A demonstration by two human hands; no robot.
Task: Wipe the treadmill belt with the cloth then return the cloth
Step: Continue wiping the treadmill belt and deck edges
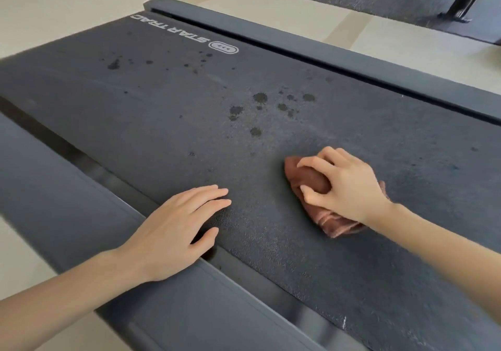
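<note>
Pressing crumpled brown cloth [311, 185] onto grainy belt [189, 106], right hand [344, 185].

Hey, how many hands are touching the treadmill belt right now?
2. The left hand lies flat at the belt's near edge; the right hand presses the brown cloth onto it further right.

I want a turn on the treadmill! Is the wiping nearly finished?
Not yet. The right hand presses the bunched reddish-brown cloth on the dark textured treadmill belt, so wiping is under way. The left hand rests flat at the belt's edge. Dark wet spots beyond the cloth and more near the white logo are left to wipe. Then the cloth must go back.
</note>
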